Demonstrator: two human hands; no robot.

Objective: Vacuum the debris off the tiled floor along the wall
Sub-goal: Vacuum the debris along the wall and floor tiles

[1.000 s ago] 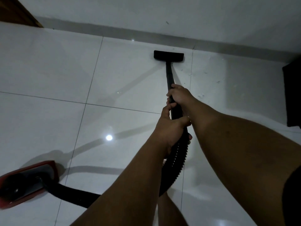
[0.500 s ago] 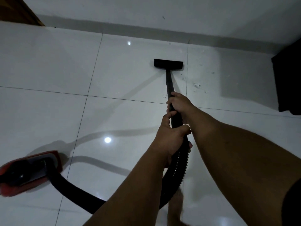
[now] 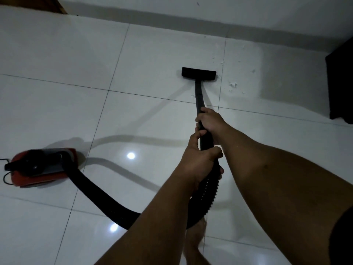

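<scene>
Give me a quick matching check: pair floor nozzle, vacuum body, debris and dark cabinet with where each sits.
Things:
1. floor nozzle
2. vacuum body
3. debris
4. dark cabinet

Places:
A. far right edge
B. scattered just right of the nozzle
C. low on the left, hose attached
D. mid-floor, short of the wall

Pairs: 1-D, 2-C, 3-B, 4-A

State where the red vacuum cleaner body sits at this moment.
In the head view, the red vacuum body sits on the tiled floor at the far left, its black hose curving right toward the person's hands.
</scene>
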